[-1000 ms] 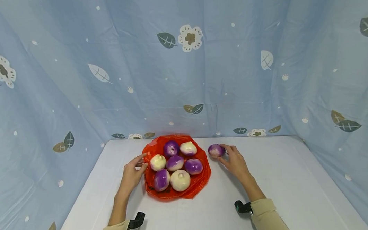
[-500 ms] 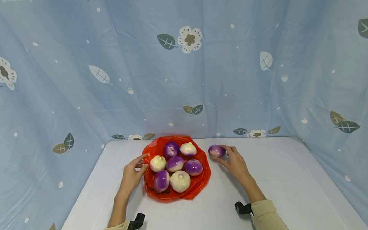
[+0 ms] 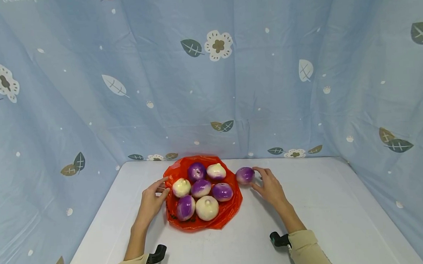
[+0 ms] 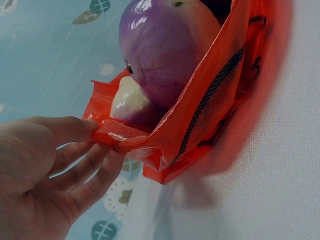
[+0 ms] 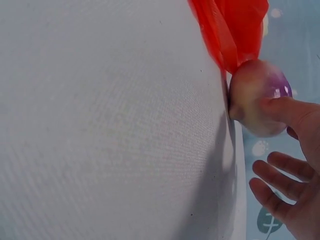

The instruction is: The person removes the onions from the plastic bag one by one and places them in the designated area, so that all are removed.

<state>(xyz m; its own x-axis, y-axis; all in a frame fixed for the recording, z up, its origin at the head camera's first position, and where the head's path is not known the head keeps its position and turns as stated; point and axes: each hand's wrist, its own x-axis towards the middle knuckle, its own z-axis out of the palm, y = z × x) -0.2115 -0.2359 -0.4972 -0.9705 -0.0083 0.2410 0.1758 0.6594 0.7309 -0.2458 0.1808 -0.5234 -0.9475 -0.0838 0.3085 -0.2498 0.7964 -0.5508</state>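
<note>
A red plastic bag (image 3: 230, 210) lies spread wide on the white table, its rim raised around several glossy purple-and-white onions (image 3: 201, 188). With thumb and fingers, my left hand (image 3: 152, 199) pinches the bag's left rim; the left wrist view shows that hand (image 4: 55, 165) close up at the red plastic. A separate purple onion (image 3: 245, 175) rests on the table by the bag's right rim. My right hand (image 3: 271, 186) stays just right of it, index finger and thumb at its near side. In the right wrist view the thumb overlaps the onion (image 5: 257, 95), the other fingers spread apart.
A blue curtain (image 3: 180, 89) with leaf and flower prints hangs behind and along both sides of the white table (image 3: 326, 205). Each wrist carries a black camera mount (image 3: 279, 238).
The separate onion has shifted a little left and turned, closer to the bag, while my right hand stayed nearly in place. My left hand and the bag have not moved.
</note>
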